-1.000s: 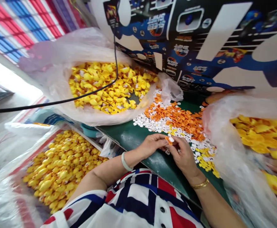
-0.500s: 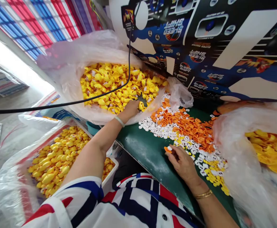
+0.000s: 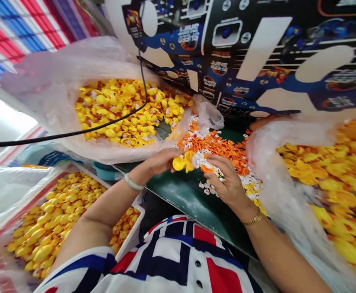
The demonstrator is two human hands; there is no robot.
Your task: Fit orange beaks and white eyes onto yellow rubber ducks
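Through the head camera I have my left hand [image 3: 158, 162] closed on a yellow rubber duck [image 3: 179, 163]; my right hand [image 3: 229, 181] pinches a small orange piece [image 3: 207, 166] just beside it; loose orange and white pieces [image 3: 214, 143] lie spread on the green bench [image 3: 184, 191] within both hands' reach; bagged ducks [image 3: 129, 110] sit close on either side.

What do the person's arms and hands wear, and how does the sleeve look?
The left hand and right hand are bare, with no gloves. A smooth, pale rounded bangle circles the left wrist, and a thin gold link bracelet circles the right. The short sleeve is white with navy and red blocks.
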